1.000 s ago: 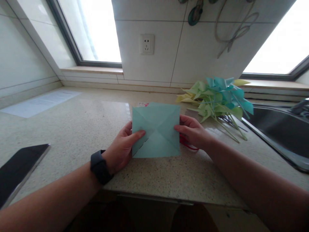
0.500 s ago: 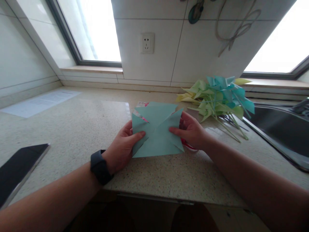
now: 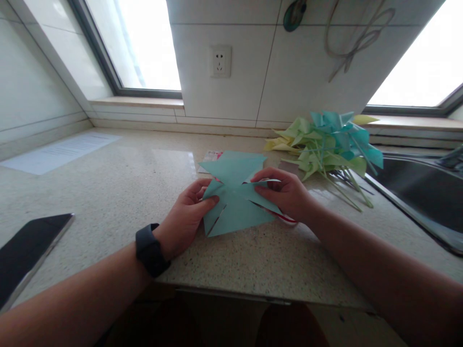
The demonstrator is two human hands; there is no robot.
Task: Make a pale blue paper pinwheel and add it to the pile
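Observation:
A light blue-green sheet of paper, slit inward from its corners, is held just above the counter. My left hand pinches its left flap, thumb on top and fingers underneath. Closed on the right flap, my right hand has its thumb and fingers bending that flap up a little. Behind the sheet, a white and pink item shows only in part. Some red edge peeks out below my right hand; what it belongs to is hidden.
Blue, green and yellow paper pinwheels on sticks lie at the back right, beside a steel sink. A phone rests at the left, with a printed sheet behind it. A wall socket is above the counter.
My right hand has shifted its grip, its fingers coming over the right flap and lifting it. The sheet has turned slightly, and my left hand keeps its hold.

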